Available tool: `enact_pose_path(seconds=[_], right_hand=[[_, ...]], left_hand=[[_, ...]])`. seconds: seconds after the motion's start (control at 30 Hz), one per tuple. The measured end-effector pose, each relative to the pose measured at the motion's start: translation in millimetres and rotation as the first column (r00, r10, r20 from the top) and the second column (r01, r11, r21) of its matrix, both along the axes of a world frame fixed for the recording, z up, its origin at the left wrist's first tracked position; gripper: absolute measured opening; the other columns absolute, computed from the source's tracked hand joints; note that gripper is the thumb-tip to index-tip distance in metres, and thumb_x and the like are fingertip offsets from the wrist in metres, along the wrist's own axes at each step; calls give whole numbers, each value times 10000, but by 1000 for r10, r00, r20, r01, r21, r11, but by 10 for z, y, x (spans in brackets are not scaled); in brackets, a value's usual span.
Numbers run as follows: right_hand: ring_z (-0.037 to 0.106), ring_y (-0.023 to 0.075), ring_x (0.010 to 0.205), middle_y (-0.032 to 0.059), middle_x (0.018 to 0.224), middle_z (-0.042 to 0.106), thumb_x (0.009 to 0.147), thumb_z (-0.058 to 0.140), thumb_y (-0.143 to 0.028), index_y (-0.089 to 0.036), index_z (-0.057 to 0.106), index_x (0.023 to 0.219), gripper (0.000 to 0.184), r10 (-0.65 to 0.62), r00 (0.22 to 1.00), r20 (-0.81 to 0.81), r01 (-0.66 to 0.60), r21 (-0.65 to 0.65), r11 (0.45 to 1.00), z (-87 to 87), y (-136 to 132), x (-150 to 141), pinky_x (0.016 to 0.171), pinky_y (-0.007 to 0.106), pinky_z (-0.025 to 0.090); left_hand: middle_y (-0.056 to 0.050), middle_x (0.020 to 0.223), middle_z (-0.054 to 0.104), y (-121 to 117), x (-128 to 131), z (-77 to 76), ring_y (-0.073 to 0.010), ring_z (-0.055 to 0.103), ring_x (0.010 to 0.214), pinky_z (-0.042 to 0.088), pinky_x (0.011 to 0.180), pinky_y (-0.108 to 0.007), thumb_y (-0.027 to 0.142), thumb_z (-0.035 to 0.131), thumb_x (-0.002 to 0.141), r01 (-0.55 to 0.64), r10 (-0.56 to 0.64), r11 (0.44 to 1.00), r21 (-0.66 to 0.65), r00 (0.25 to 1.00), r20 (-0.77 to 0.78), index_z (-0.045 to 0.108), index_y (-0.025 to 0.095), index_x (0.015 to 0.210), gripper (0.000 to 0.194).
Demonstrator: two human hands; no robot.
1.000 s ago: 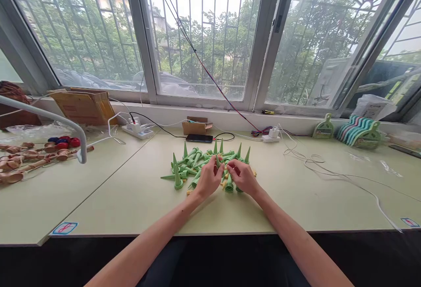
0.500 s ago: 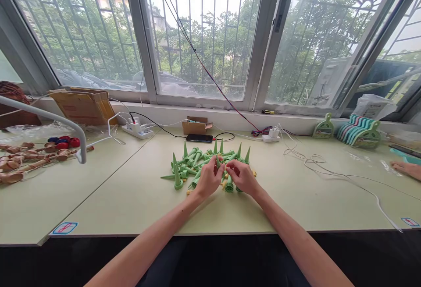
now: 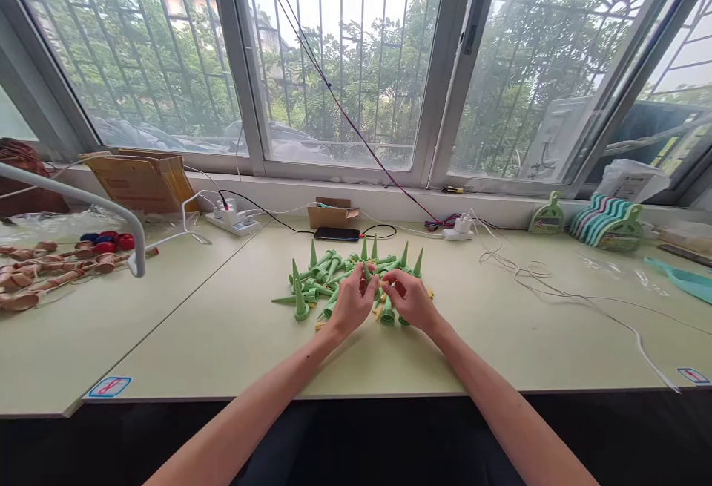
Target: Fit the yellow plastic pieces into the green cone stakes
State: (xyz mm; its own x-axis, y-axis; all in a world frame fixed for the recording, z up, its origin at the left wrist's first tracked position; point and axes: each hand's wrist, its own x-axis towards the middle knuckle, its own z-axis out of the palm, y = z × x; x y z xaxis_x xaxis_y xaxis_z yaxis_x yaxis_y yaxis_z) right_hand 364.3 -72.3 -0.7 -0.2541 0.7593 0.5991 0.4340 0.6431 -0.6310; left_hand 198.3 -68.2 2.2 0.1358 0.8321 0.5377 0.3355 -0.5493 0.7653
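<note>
My left hand (image 3: pixel 354 302) is closed around a green plastic cone-shaped spike (image 3: pixel 367 272), its tip pointing up and away. Close against it on the right, my right hand (image 3: pixel 411 300) pinches a small yellow piece (image 3: pixel 383 286) at the spike's near end; my fingers partly cover it. Around and beyond both hands lies a pile of similar green spikes (image 3: pixel 321 272), some upright and some on their sides. Just below my right hand, the open round end of a green spike (image 3: pixel 388 317) faces me. Small yellow pieces (image 3: pixel 320 326) lie among them.
A black phone (image 3: pixel 337 234) lies behind the pile, before a small open cardboard box (image 3: pixel 332 214). Wooden toys (image 3: pixel 33 278) are at left, under a white metal bar (image 3: pixel 125 215). Green dustpan-shaped items (image 3: pixel 617 228) and a white cable (image 3: pixel 601 308) are at right.
At the far right, another person's hand has gone out of view, and a teal strip there shows more fully. My own hands have barely shifted, still together over the pile.
</note>
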Motion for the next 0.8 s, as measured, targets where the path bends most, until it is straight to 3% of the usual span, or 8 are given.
enact_pose_path(seconds=[0.33,0.8], right_hand=[[453,122,558,12,724,604,944,521,-324,-182,625,910,179,-1,1000,12,1,4,1000,-9,18,1,553,252,377],[442,123,548,-11,604,539,966,487,-426,-182,612,765,340,-15,999,38,16,-28,999,-20,25,5,544,246,345]], left_hand=[[20,681,557,-6,-7,2,-113,515,543,359,507,-216,371,488,938,2,-1,1000,29,999,-49,524,197,1013,194],[54,613,452,-30,-15,24,-93,393,486,323,500,-210,378,467,944,10,-4,998,60,996,-87,527,193,960,195]])
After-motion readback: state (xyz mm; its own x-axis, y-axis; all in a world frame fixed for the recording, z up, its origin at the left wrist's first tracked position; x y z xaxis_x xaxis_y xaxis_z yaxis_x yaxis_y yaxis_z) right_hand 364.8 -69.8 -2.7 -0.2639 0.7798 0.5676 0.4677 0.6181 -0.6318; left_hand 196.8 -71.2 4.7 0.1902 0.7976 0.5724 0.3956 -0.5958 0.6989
